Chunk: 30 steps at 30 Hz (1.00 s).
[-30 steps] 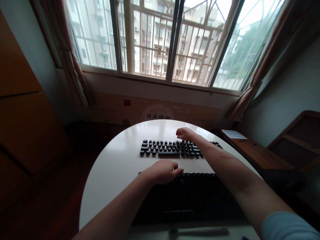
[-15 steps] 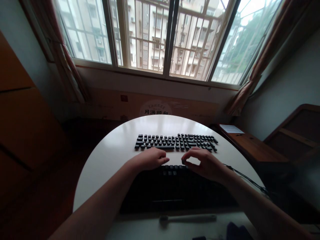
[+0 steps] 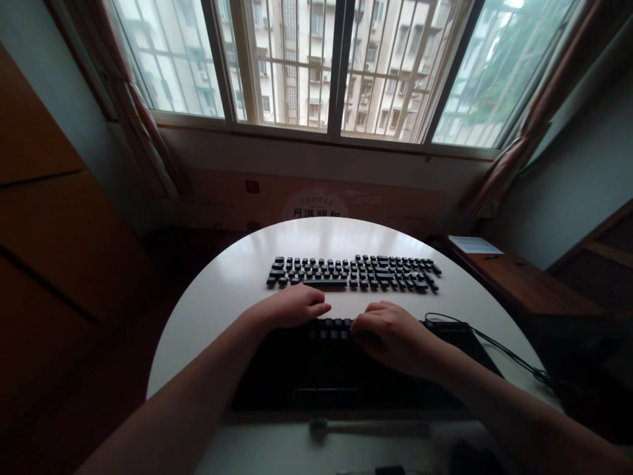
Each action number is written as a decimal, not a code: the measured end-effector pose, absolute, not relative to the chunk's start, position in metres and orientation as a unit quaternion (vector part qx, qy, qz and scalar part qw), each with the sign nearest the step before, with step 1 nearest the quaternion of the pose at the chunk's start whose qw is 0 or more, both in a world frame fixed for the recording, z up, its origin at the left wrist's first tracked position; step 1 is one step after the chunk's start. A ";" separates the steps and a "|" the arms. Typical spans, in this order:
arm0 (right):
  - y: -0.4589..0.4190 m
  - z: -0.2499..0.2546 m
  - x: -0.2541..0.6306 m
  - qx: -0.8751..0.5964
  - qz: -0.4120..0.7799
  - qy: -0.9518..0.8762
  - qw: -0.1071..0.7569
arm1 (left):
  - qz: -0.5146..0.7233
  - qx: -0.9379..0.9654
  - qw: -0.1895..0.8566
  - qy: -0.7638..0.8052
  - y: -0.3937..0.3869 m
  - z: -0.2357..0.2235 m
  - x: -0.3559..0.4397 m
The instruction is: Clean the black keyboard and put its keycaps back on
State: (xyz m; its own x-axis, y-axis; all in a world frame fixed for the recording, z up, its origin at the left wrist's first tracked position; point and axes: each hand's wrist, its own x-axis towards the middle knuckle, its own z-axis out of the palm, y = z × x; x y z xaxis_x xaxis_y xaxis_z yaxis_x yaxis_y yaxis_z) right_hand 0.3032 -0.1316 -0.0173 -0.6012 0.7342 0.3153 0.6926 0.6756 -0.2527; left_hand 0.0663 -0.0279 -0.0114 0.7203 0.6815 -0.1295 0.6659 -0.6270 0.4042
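Observation:
A black keyboard base (image 3: 326,373) lies before me on the white round table, a short line of keycaps (image 3: 333,334) on its upper part. My right hand (image 3: 388,333) is down on the base just right of those keycaps. Its fingers are closed on a small black keycap, now mostly hidden beneath them. My left hand (image 3: 294,305) rests at the base's far edge, thumb apart from loosely bent fingers, with nothing seen in it. Behind both hands, many loose black keycaps (image 3: 380,274) stand in rows, among them a long space bar (image 3: 325,284).
A brush-like tool (image 3: 319,425) with a long handle lies at the near side of the white table (image 3: 198,330). A black cable (image 3: 509,353) runs off to the right. A wooden side table (image 3: 534,284) bears a paper sheet (image 3: 475,245). Windows (image 3: 297,79) are ahead.
My right hand came back from the keycap rows with a keycap pinched between its fingers, then lowered it onto the base. My left hand shifted slightly left along the far edge.

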 end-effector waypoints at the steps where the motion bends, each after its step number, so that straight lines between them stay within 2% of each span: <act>1: -0.132 -0.017 0.303 -0.408 0.051 -0.890 0.199 | 0.017 0.901 0.218 0.374 -0.028 -0.012 0.066; 10: -0.135 -0.015 0.304 -0.426 0.040 -0.887 0.176 | 0.015 0.899 0.229 0.372 -0.028 -0.010 0.066; 30: -0.135 -0.019 0.305 -0.421 0.091 -0.877 0.211 | 0.014 0.900 0.232 0.370 -0.027 -0.011 0.065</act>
